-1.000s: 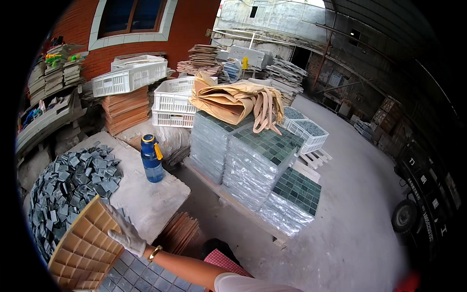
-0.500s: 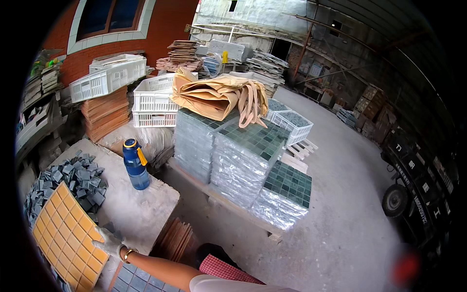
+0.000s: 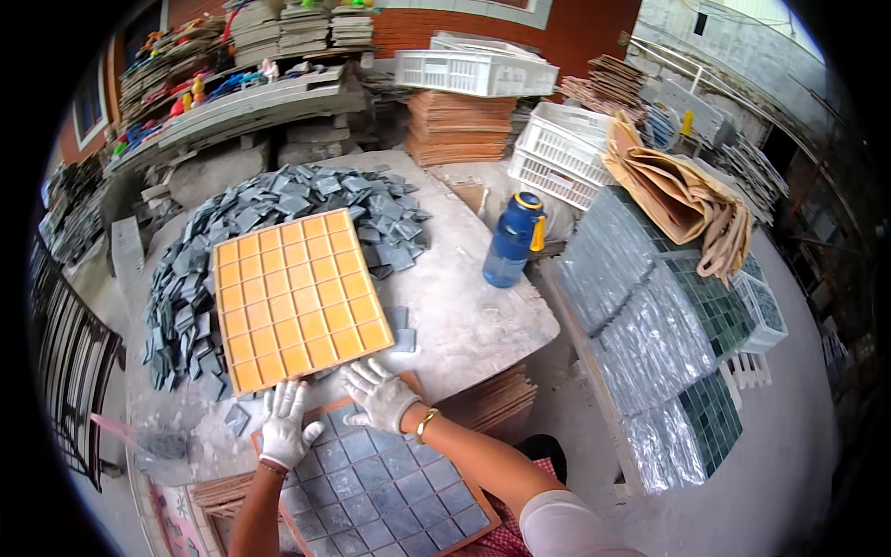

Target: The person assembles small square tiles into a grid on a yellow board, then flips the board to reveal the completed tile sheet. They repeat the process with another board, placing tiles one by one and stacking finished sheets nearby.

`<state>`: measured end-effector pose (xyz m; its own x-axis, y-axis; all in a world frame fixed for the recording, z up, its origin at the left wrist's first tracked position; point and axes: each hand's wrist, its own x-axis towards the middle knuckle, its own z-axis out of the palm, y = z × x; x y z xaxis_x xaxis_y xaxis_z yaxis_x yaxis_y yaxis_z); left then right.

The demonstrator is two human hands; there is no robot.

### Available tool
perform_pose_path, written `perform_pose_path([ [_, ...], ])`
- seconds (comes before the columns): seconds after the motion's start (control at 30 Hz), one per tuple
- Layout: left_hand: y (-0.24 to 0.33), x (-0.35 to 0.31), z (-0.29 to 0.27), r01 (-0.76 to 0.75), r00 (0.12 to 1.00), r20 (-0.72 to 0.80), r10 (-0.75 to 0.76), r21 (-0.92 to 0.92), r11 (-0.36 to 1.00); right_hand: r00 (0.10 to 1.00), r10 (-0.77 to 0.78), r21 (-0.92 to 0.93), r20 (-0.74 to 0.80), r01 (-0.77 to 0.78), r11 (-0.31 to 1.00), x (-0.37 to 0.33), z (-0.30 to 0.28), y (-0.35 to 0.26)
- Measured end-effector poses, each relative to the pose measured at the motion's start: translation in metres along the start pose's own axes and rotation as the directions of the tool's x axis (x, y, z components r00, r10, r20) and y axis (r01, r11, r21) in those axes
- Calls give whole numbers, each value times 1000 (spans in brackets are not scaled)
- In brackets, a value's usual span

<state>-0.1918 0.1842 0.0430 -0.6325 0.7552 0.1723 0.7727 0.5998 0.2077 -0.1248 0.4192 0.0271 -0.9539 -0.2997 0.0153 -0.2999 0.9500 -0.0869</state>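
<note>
Both my hands wear white gloves. My left hand [image 3: 286, 429] lies flat, fingers stretched out, at the upper left corner of a square sheet of grey tiles [image 3: 390, 478] set on a reddish-brown board. My right hand [image 3: 380, 399] is spread over the far edge of that sheet, fingers apart. Just beyond the fingertips is a yellow grid tray [image 3: 299, 295] with square compartments, resting tilted on a heap of loose grey tiles [image 3: 251, 209]. Whether the fingertips touch the tray's near edge, I cannot tell. Neither hand holds anything.
A blue bottle [image 3: 513, 239] stands on the stone table [image 3: 455, 278], right of the heap. Wrapped tile stacks [image 3: 640, 316] carry a folded tan bag [image 3: 673, 186]. White crates [image 3: 478, 72] and stacked boards [image 3: 459, 125] stand behind. A black metal railing [image 3: 70, 362] is at left.
The view has swung left. My right hand has come off the yellow tray's edge onto the grey tile sheet. My left hand has come into view; the tray now rests on the heap.
</note>
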Motion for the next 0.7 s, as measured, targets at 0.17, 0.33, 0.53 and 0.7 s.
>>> perform_pose_path([
  [0.17,6,-14,7,9,999,-31,-8,9,1000,990,6,33,-141,-2,999,-2,-2,-5],
  [0.33,20,-21,15,-44,998,-50,49,106,993,977,-151,-59,-150,144,988,-14,1,-16],
  [0.53,45,-47,13,-73,997,-2,73,92,993,963,-228,-60,-147,221,973,-46,-6,-43],
  [0.7,69,-85,9,-76,996,35,77,-45,996,950,-272,56,-153,284,957,-89,-8,-74],
])
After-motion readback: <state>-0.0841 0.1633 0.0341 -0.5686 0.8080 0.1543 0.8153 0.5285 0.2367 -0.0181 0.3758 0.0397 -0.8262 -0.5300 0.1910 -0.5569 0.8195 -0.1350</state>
